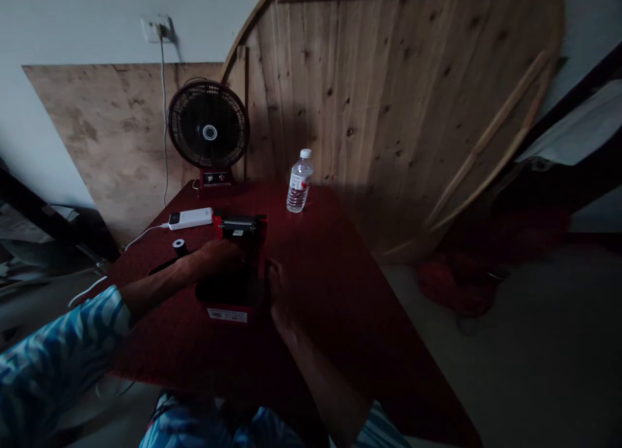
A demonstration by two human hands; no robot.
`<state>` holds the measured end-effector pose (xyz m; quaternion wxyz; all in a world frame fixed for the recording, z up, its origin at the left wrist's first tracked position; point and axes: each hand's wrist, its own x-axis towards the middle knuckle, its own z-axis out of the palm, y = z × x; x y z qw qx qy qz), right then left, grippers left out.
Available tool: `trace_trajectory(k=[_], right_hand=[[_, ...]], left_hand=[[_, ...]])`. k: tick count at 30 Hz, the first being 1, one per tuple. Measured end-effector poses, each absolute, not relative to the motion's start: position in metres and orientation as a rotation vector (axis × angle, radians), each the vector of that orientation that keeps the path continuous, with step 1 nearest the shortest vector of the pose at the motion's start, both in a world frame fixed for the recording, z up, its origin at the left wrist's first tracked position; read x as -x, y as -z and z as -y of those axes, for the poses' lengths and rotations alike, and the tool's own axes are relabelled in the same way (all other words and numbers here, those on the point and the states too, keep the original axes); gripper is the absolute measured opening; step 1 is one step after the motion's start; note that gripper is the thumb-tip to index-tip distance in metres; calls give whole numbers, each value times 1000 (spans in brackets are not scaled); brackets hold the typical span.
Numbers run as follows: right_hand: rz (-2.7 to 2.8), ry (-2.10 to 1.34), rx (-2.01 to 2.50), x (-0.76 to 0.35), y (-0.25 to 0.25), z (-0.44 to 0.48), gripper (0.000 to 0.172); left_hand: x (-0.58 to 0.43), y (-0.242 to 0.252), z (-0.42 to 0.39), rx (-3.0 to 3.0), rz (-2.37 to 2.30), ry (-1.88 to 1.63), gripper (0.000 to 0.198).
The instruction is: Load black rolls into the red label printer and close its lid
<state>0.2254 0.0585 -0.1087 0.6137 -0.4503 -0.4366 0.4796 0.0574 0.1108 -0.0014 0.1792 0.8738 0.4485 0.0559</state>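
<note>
The red-and-black device (228, 314), open at the top, sits left of middle on the worktop (335, 286). The left hand (224, 256) reaches over its opening, fingertips hidden, grip impossible to tell; the right hand (276, 286) curls at its right side, hold unclear. A small roll (180, 248) stands toward the left edge, a white power bank (192, 219) beyond it; a fan (208, 125) occupies the far left corner, a bottle (299, 182) the far edge.

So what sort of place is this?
Probably a room in a home, not a workshop, though I can't be sure: a small fan and a water bottle on a red table, with a large round wooden panel against the wall.
</note>
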Motion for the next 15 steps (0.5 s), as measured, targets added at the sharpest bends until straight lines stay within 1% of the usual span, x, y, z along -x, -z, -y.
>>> trace_trajectory(k=[6, 10, 15], right_hand=[[1018, -1086, 1048, -224, 114, -62, 39], [1017, -1082, 1068, -225, 114, -63, 38], [1048, -1088, 1085, -225, 109, -61, 38]], left_hand=[[-59, 9, -124, -2428, -1206, -134, 16], [-60, 8, -126, -2390, -1224, -195, 14], [-55, -14, -98, -2421, -1235, -264, 23]])
